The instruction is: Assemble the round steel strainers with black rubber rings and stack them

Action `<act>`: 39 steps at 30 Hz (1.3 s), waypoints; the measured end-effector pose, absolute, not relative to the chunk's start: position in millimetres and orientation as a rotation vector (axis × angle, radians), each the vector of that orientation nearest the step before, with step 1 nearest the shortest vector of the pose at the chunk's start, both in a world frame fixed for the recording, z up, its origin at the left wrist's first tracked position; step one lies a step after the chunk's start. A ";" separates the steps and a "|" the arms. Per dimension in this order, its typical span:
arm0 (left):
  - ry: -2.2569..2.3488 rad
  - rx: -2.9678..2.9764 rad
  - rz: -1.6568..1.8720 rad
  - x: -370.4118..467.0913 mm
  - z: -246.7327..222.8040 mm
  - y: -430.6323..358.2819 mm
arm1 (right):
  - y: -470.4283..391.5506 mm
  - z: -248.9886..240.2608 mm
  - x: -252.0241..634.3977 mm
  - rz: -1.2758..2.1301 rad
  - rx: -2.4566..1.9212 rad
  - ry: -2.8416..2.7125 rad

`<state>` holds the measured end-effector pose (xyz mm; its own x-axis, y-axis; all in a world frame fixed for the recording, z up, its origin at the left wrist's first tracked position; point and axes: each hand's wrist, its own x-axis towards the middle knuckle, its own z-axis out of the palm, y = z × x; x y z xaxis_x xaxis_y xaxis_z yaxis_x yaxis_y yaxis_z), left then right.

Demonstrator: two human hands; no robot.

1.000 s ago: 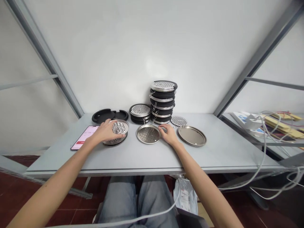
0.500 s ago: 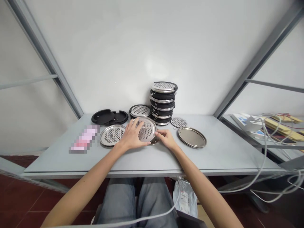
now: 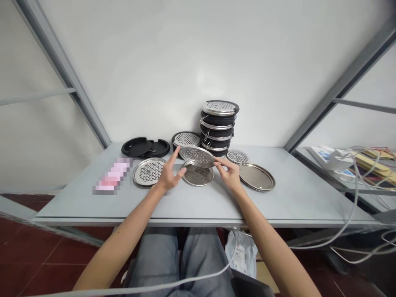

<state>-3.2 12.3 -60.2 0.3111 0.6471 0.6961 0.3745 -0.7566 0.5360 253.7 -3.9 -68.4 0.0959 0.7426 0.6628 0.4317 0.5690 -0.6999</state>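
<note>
A round metal grater plate (image 3: 198, 156) hangs tilted above the table, its right rim pinched between the thumb and fingers of my right hand (image 3: 229, 173). My left hand (image 3: 169, 173) is open at the plate's left side, thumb spread apart and a fingertip at the rim; whether it touches I cannot tell. Directly below, a second round perforated metal plate (image 3: 198, 176) lies on the table, partly covered by the raised one. Left of it sits another grater plate (image 3: 148, 172), its right edge behind my left hand.
Behind stands a tall stack of black-rimmed graters (image 3: 218, 130) beside a shorter one (image 3: 186, 139). Black round holders (image 3: 137, 147) lie back left. Shallow metal dishes (image 3: 256, 177) and a perforated disc (image 3: 237, 156) are on the right. A white cable (image 3: 340, 231) droops at the right edge.
The grater plate has lifted off the lower plate and tipped flatter, its right rim now in my right hand. My left hand has moved off its face to the left edge.
</note>
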 end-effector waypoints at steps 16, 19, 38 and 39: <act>1.315 2.474 1.046 -4.0 -65.7 5.9 | -6.3 -70.1 263.2 -0.091 -0.982 -2.045; 1.343 2.550 1.004 -2.7 -63.1 3.1 | -7.3 -69.5 268.1 -0.015 -0.991 -2.056; 1.309 2.554 0.882 1.0 -64.2 1.5 | -8.2 -74.4 274.2 0.403 -1.219 -2.098; 1.248 2.553 0.888 1.0 -63.2 0.1 | -6.2 -77.0 274.1 0.402 -1.234 -2.072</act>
<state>1.0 0.1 -63.2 0.4741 0.7631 0.4392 0.6653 -0.6372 0.3890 274.1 -6.2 -77.0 -0.3170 0.8613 0.3970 0.6503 0.5021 -0.5701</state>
